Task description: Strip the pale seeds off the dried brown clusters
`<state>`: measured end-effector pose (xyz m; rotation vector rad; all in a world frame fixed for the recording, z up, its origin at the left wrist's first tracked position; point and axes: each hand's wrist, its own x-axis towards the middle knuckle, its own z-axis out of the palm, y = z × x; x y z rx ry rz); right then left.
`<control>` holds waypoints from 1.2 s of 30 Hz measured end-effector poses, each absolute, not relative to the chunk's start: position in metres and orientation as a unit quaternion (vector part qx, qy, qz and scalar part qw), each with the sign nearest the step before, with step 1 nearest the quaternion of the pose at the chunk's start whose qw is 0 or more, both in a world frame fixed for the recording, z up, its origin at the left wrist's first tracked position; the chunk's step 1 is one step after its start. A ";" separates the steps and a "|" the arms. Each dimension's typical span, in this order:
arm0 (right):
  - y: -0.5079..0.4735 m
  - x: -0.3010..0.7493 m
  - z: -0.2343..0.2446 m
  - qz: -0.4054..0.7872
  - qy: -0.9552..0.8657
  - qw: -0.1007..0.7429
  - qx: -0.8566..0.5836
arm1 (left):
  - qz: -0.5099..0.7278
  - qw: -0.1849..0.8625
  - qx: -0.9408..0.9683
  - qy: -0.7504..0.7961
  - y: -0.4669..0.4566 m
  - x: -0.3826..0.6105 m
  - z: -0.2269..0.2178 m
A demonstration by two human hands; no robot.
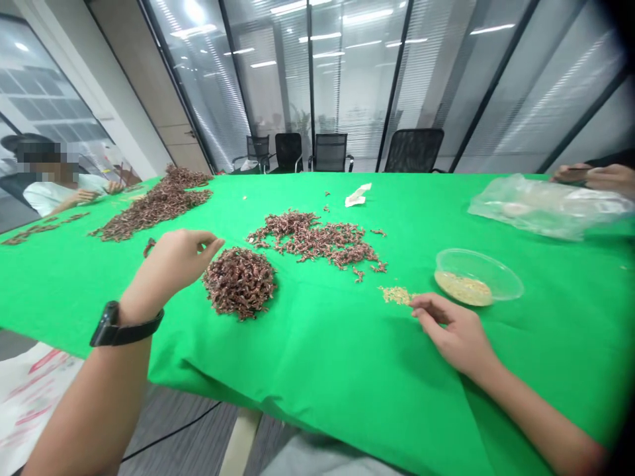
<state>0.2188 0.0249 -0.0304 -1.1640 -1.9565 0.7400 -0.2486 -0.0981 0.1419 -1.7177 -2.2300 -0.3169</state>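
My left hand (173, 268), wearing a black wristband (126, 327), hovers at the left edge of a rounded heap of small, dried, reddish-brown pieces (241, 284). Its fingertips are pinched together, and anything between them is too small to make out. On the right, my right hand (459, 337) pinches at the edge of a little pile of pale yellow bits (395, 295). Whatever lies between those fingertips is hidden. Just beyond that hand stands a clear plastic bowl (506, 284) with more pale yellow bits in it. A looser spread of brown pieces (317, 239) lies between and beyond my hands.
Green cloth (317, 370) covers the table. A larger brown heap (153, 208) lies far left, near a seated person (62, 182). A crumpled white paper (358, 196) sits at the back. Another person's hands (600, 175) are by a clear plastic bag (546, 205).
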 end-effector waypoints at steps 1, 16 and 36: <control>0.026 0.218 -0.032 0.296 -0.759 0.362 -0.453 | -0.120 0.173 -0.597 -0.774 -0.097 -0.241 0.143; 0.046 0.208 0.000 0.142 -0.875 0.216 -0.409 | -0.142 -0.020 -0.830 -0.538 0.050 -0.066 0.025; 0.080 0.197 -0.036 0.194 -0.808 0.315 -0.458 | -0.457 -0.359 -0.626 -0.519 0.048 -0.015 -0.014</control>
